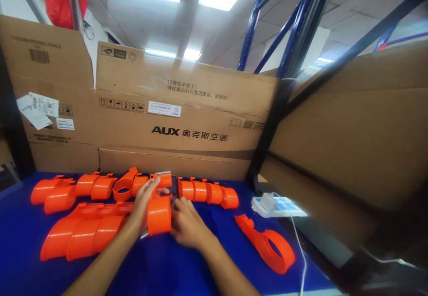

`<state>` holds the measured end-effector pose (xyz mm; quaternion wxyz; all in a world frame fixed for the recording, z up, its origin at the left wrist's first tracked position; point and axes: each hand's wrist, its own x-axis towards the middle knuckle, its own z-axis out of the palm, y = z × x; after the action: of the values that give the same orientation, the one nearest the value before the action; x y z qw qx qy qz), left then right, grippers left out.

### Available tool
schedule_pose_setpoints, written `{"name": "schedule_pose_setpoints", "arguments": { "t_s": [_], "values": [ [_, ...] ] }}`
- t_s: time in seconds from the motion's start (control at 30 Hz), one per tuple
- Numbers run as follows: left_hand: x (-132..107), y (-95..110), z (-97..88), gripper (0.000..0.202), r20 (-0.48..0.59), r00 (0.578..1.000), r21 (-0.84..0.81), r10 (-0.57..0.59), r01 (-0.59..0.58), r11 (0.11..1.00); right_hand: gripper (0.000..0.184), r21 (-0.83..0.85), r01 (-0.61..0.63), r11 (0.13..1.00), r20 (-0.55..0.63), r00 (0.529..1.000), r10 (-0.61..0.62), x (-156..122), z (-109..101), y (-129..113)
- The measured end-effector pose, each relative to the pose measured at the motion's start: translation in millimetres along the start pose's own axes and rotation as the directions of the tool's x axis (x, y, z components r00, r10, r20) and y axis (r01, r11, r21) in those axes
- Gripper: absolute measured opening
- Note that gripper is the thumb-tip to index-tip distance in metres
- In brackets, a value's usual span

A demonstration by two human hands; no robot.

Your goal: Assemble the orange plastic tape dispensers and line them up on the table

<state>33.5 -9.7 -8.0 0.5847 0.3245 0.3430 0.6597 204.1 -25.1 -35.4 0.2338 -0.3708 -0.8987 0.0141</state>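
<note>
My left hand (143, 202) is closed on an orange ring-shaped plastic part (159, 215), held above the blue table with its round band facing me. Just to the right, my right hand (190, 223) has its fingers curled in close against the part's edge; what they pinch, if anything, is hidden. Behind my left fingertips shows another orange piece (164, 180) with a pale strip along its top. Left of my left forearm lies a nested row of similar orange rings (85, 233).
More orange rings (207, 192) line the back of the blue table (207, 273). One loose orange ring with a long arm (281, 253) lies at right, near a white power strip (282, 207) and its cable. Cardboard (133, 133) walls the back; a dark post (269, 135) stands behind right.
</note>
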Motion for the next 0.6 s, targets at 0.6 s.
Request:
{"name": "schedule_pose_setpoints", "arguments": {
  "t_s": [0.6],
  "values": [
    [1.3,-30.4,-1.7,0.044,0.383,0.924,0.354,0.011,-0.157,0.922,0.025,0.235,-0.054,0.971,-0.565,0.805,0.181,-6.4,-32.0,13.7]
  ]
}}
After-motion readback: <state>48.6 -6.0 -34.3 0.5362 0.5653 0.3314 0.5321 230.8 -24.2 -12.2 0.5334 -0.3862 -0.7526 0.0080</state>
